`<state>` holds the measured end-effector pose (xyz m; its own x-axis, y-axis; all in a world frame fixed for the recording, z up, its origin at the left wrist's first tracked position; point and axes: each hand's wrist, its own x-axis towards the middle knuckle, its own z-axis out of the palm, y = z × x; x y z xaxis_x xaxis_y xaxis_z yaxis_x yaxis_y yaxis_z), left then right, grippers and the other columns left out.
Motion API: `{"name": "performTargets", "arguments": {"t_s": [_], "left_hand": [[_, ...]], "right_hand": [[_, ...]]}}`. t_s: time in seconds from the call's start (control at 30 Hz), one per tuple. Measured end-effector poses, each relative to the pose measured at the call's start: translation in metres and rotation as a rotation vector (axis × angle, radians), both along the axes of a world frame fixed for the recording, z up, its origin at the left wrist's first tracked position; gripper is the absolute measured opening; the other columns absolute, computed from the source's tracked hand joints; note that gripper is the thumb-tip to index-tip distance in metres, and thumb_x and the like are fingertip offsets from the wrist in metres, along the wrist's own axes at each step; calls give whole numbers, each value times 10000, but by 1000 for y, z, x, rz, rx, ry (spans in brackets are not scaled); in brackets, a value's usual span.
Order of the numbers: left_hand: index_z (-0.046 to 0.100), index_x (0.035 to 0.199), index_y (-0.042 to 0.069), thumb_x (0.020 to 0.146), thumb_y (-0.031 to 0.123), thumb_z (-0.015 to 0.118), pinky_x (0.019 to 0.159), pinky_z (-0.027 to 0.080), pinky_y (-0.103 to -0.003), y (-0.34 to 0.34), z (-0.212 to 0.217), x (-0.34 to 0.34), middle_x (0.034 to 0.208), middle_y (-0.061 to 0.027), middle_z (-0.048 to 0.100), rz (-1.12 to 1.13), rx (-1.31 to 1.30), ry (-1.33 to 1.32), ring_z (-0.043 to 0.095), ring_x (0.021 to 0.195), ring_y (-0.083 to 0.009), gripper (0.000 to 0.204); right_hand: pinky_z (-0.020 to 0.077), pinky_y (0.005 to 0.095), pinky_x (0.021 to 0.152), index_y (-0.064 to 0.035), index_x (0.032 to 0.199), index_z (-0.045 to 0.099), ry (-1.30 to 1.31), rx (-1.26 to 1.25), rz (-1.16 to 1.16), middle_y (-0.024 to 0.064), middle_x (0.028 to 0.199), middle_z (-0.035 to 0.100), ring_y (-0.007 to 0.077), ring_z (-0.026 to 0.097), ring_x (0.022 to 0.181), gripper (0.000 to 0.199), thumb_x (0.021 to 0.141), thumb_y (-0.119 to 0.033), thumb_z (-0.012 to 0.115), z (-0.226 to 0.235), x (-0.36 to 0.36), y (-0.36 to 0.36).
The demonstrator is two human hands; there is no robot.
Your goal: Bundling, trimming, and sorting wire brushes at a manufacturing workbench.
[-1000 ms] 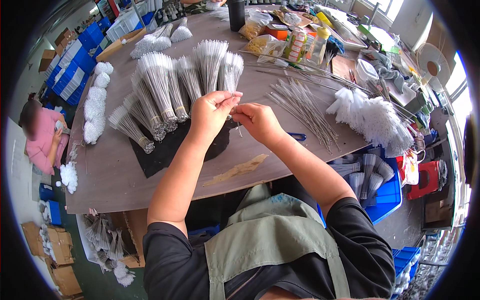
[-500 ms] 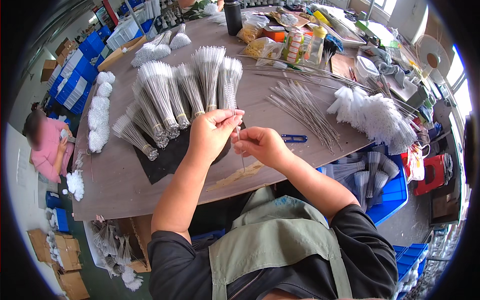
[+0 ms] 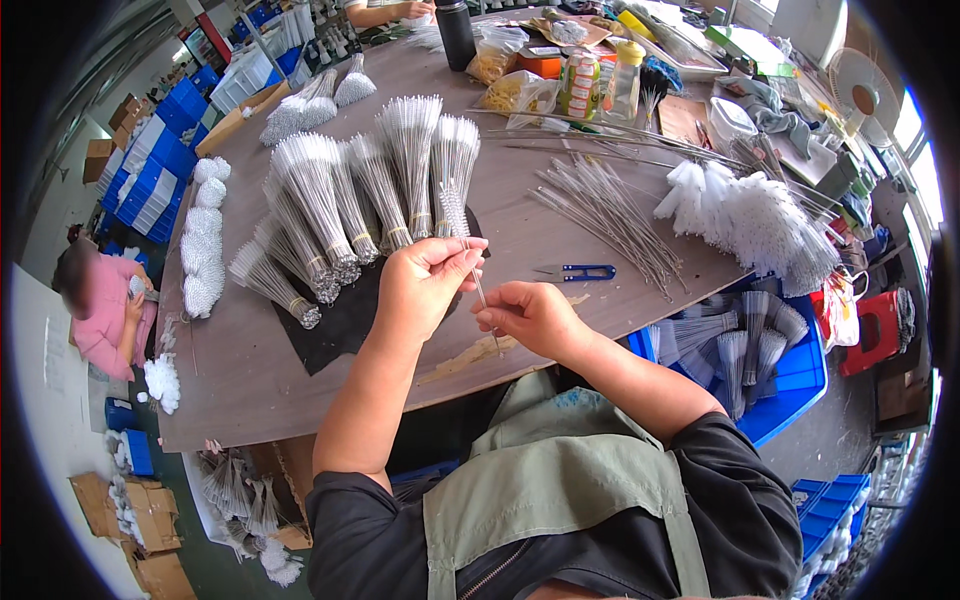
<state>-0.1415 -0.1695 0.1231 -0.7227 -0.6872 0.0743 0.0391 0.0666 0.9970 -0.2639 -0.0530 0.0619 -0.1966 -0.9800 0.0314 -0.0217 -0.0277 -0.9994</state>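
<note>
My left hand point(image 3: 428, 285) is closed, its thumb and forefinger pinching a few thin wire brushes point(image 3: 455, 215) with pale bristles pointing up and away. Lower down, my right hand point(image 3: 540, 322) pinches their wire stems between thumb and fingertips. How many brushes are held is hard to make out. Just beyond the left hand, several tied bundles of similar brushes point(image 3: 312, 185) lie with their looped wire ends toward me, partly on a black sheet point(image 3: 340, 330). Right of my hands rest blue-handled thread snips point(image 3: 588, 272) and a spread of loose wire brushes point(image 3: 612, 225).
White bristle brushes point(image 3: 745, 235) are heaped at the right table edge, above a blue crate point(image 3: 790, 400) of bundles. White fluffy rolls point(image 3: 203, 240) line the left edge. A dark bottle point(image 3: 455, 35) and clutter stand at the back. A co-worker in pink point(image 3: 105, 310) sits left.
Both hands have shifted slightly toward me, and the right hand sits a little farther down the stems. The brush tips have come lower with them. The whole view has tilted slightly.
</note>
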Motion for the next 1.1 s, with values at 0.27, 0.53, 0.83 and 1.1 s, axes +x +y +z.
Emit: {"name": "performTargets", "arguments": {"t_s": [0.27, 0.53, 0.83, 1.1], "left_hand": [[647, 1031, -52, 887, 78, 628, 651, 555, -241, 9, -15, 4, 871, -102, 671, 41, 78, 4, 644, 734, -138, 196], [640, 1054, -70, 890, 68, 624, 633, 578, -271, 26, -25, 18, 873, -138, 668, 163, 171, 34, 649, 717, -152, 215], [627, 1079, -70, 897, 74, 617, 661, 575, -265, 51, -40, 49, 902, -144, 666, 232, 316, 3, 651, 747, -157, 233], [627, 1086, -58, 896, 99, 623, 645, 569, -277, 56, -55, 66, 896, -142, 668, 222, 309, -8, 658, 750, -179, 246]], "right_hand": [[534, 252, 666, 28, 1009, 632, -169, 74, 72, 53, 827, 657, 109, 633, 761, 153, 916, -86, 593, 10, 1, 5], [517, 233, 623, 6, 989, 654, -228, 140, 74, 20, 789, 652, 81, 609, 701, 159, 912, -126, 608, -1, 13, 13], [546, 246, 662, -25, 1082, 657, -287, 241, 182, 27, 822, 653, 92, 620, 748, 191, 925, -105, 582, -14, 36, 32], [553, 251, 688, -34, 1082, 656, -317, 316, 212, 24, 843, 654, 95, 625, 779, 191, 931, -119, 575, -23, 46, 37]]}}
